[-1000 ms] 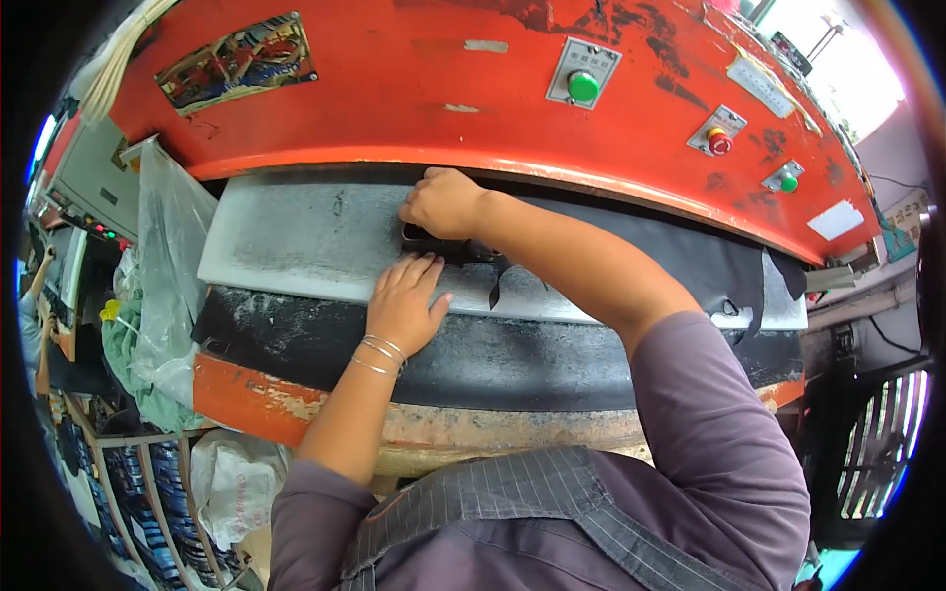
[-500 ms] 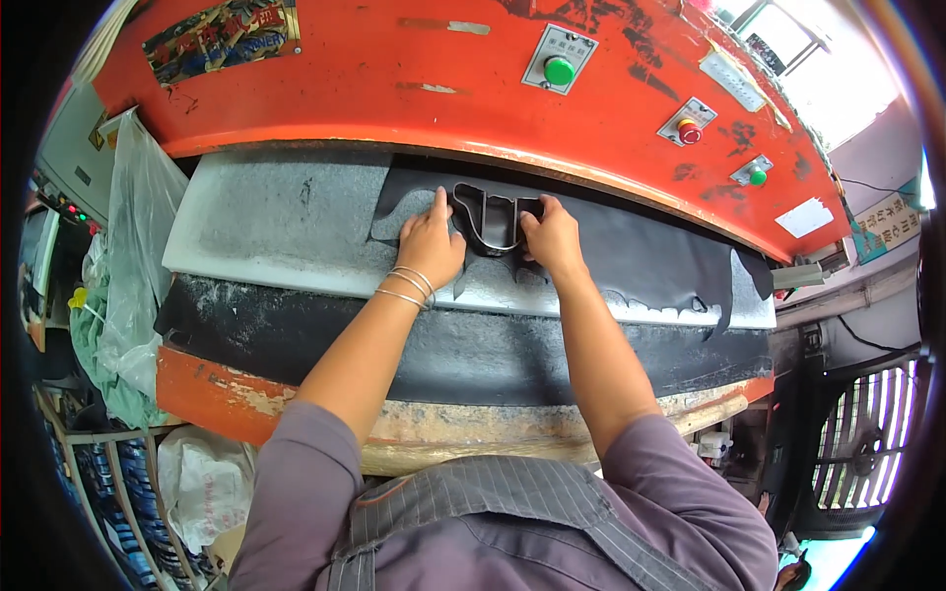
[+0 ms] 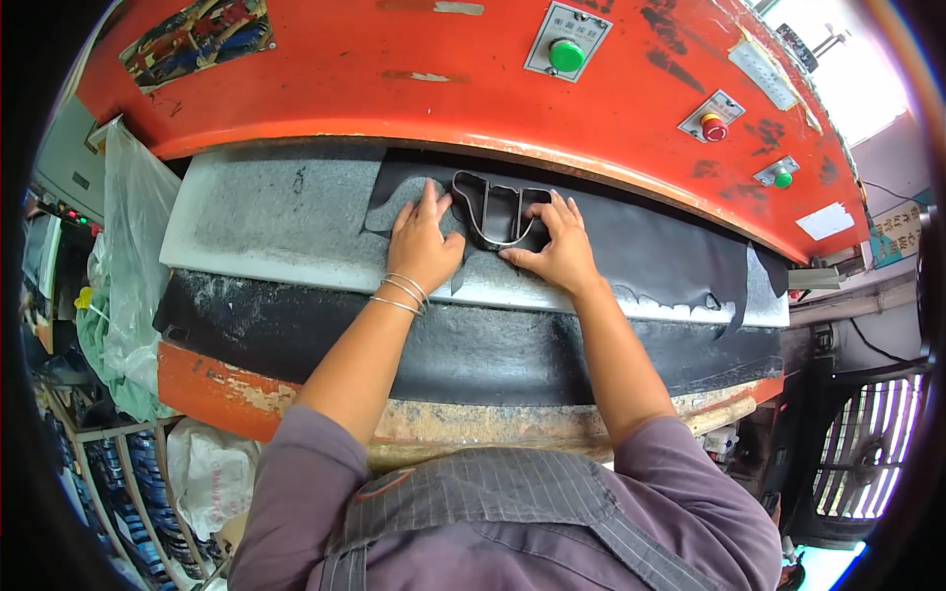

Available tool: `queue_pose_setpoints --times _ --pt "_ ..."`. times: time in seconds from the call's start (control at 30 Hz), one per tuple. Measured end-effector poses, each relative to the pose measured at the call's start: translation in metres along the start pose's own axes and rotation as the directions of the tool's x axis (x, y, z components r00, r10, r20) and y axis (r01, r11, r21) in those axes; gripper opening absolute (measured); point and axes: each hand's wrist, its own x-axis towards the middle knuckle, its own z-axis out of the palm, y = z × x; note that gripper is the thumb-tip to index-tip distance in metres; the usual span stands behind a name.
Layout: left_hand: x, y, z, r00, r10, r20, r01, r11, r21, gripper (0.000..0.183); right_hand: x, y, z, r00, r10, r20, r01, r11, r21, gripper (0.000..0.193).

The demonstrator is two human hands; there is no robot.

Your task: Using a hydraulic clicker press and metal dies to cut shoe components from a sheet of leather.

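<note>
A dark metal cutting die (image 3: 505, 244) with an open, curved outline and inner dividers stands on a black sheet (image 3: 660, 241), which looks like leather or a similar material. The sheet lies on a pale cutting board (image 3: 232, 212) and has cut-out gaps near the die. My left hand (image 3: 426, 241), with bangles at the wrist, rests left of the die, fingers stretched forward and thumb apart. At the die's right side is my right hand (image 3: 560, 246), its fingers spread, the index at the right rim and the thumb by the near edge.
Above the board stretches an orange press beam (image 3: 394, 89) with a large green button (image 3: 567, 55), a red button (image 3: 713, 127) and a smaller green button (image 3: 783, 180). A black strip (image 3: 296, 320) runs along the near side. Clear plastic sheeting (image 3: 138, 246) hangs at left.
My right hand has loosened from the die's right edge and its fingers have spread, the thumb now lower. The left hand stays beside the die. The view has shifted slightly.
</note>
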Motion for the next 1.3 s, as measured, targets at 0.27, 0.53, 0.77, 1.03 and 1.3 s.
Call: queue_pose_setpoints --times 0.27,0.53,0.77,1.03,1.3 --pt "0.004 0.01 -0.015 0.998 -0.053 -0.028 0.053 0.998 -0.02 0.074 0.008 -0.001 0.001 0.994 -0.105 -0.007 0.102 0.981 -0.166 0.073" --pt "-0.005 0.017 -0.032 0.951 -0.094 -0.293 0.002 0.954 -0.3 0.028 -0.036 0.023 -0.072 0.883 0.146 -0.446 -0.042 0.971 0.234 0.067" --pt "0.049 0.17 -0.088 0.48 0.647 -0.592 -0.701 0.689 0.185 0.006 0.007 0.133 -0.266 0.079 0.295 -0.952 0.011 0.955 0.297 0.053" --pt "0.012 0.142 -0.105 0.862 0.442 -0.25 -0.458 0.889 -0.006 0.021 -0.024 0.138 -0.253 0.286 0.252 -0.924 -0.198 0.959 0.201 0.066" --pt "-0.183 0.074 -0.098 0.96 0.106 0.259 -0.132 0.988 0.085 0.022 -0.01 0.014 -0.205 0.677 -0.167 -0.717 0.292 0.955 0.053 0.04"
